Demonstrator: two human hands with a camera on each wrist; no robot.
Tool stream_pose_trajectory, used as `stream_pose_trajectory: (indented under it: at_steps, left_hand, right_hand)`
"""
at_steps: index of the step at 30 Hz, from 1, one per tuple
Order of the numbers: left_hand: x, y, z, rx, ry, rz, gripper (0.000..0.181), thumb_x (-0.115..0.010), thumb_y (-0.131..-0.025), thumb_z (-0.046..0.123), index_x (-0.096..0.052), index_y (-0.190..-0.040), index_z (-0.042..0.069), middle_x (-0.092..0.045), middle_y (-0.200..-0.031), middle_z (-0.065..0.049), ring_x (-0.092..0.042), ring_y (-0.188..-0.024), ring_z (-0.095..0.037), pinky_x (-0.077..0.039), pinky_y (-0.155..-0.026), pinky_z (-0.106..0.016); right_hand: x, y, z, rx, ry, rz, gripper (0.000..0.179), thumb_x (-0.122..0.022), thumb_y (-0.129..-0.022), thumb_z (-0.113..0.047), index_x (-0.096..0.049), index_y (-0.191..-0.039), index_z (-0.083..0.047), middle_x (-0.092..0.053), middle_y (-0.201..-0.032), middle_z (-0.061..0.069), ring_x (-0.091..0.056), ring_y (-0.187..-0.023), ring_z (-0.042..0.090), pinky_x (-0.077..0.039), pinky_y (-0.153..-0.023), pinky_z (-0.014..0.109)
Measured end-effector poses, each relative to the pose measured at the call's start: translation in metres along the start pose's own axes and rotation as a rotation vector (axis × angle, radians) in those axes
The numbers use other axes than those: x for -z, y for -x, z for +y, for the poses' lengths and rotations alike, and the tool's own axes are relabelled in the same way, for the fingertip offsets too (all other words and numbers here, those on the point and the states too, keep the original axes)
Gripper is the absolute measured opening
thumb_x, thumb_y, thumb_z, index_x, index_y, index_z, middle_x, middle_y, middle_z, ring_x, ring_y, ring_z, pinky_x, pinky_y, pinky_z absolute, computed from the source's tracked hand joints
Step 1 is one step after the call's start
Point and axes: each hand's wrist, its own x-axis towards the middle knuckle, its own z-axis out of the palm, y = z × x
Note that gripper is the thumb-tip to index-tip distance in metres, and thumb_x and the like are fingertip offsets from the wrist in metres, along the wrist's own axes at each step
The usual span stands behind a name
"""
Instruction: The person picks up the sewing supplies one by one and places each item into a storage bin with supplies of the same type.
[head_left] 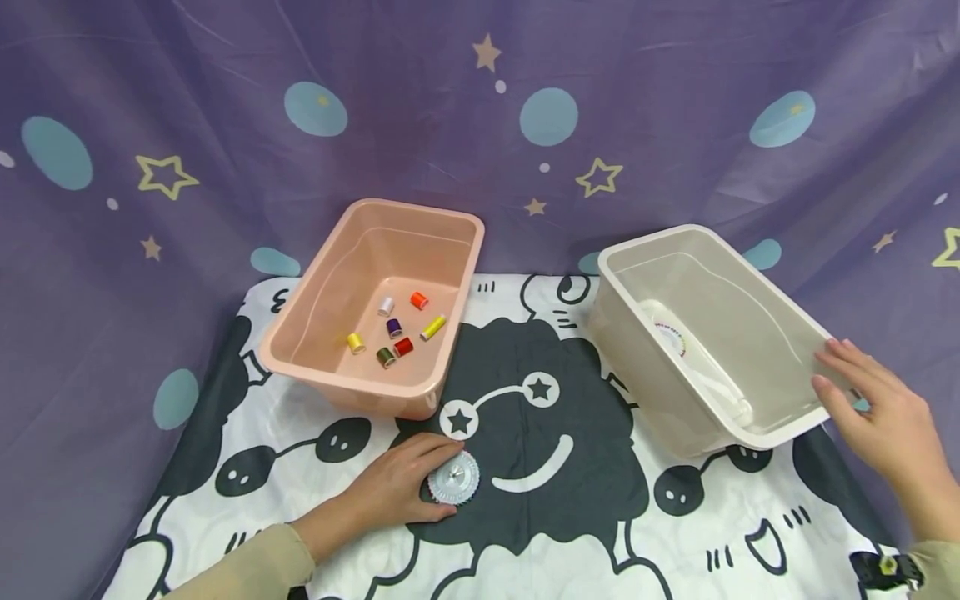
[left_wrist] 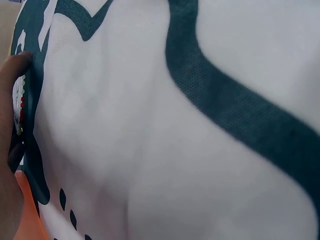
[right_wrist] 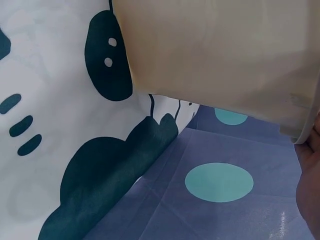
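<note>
A round pin wheel (head_left: 453, 477), silvery with pins fanned out to its edge, is at the front middle of the patterned cloth. My left hand (head_left: 401, 486) holds it from the left, thumb on the near side and fingers on the far side. Small coloured pin heads show along its edge in the left wrist view. At the right stands a beige tub (head_left: 652, 375); my right hand (head_left: 881, 404) grips its right rim with fingers over the edge. Inside that tub lies another disc (head_left: 670, 339) edged with coloured dots.
A pink tub (head_left: 348, 380) stands at the back left. Several small thread spools (head_left: 393, 328) in different colours lie on its floor. A white cloth (head_left: 540, 575) with black cartoon sheep covers the table, and a purple starred curtain (head_left: 450, 158) hangs behind.
</note>
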Motion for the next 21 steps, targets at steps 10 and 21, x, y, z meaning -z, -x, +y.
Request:
stream_pose_trajectory:
  at_steps: [10, 21]
  left_hand:
    - [0.0012, -0.0043, 0.0032, -0.016, 0.013, 0.015, 0.080, -0.078, -0.067, 0.057, -0.055, -0.134, 0.019, -0.054, -0.128, 0.009, -0.050, -0.117, -0.007, -0.049, -0.096, -0.032]
    - [0.0027, -0.0092, 0.0090, -0.035, 0.033, 0.013, 0.079, -0.077, -0.068, 0.055, -0.054, -0.134, 0.019, -0.053, -0.129, 0.008, -0.051, -0.117, -0.007, -0.050, -0.095, -0.032]
  right_hand:
    - [-0.0007, 0.0002, -0.0002, 0.030, 0.037, -0.001, 0.045, -0.049, -0.096, -0.031, -0.052, -0.136, -0.011, -0.032, -0.154, -0.002, -0.025, -0.144, 0.026, -0.015, -0.118, 0.050]
    - [-0.0034, -0.0011, 0.0009, 0.021, 0.022, 0.008, 0.043, -0.049, -0.096, -0.030, -0.055, -0.132, -0.008, -0.036, -0.152, 0.003, -0.027, -0.142, 0.028, -0.018, -0.116, 0.053]
